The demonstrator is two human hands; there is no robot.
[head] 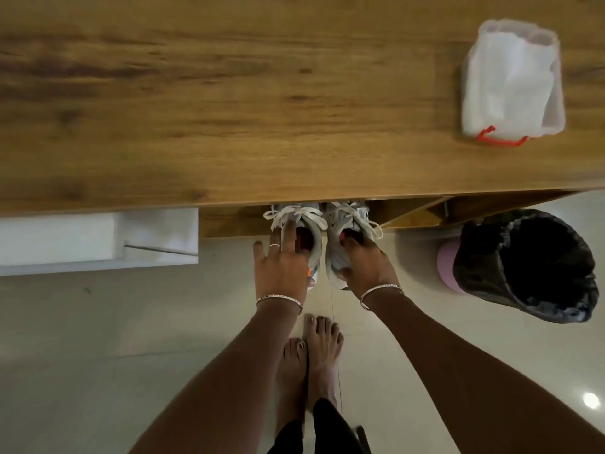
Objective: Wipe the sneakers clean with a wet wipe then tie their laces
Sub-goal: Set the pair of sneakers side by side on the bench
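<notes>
Bare arms; bracelet each wrist; ring (275,246); black trousers (330,427); barefoot

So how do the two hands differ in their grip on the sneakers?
The left hand lies over the left sneaker with some fingers spread, one wearing a ring; the right hand curls its fingers into the right sneaker opening, no ring visible. Both wrists wear bracelets, and both sneakers sit under the table edge.

Hands (284,267) (366,262) on sneakers (340,224) below table (229,109)

Grey-white sneakers (322,231), wood-grain brown table (229,93), black bin liner (530,267), red-handled clear box (512,80).
</notes>
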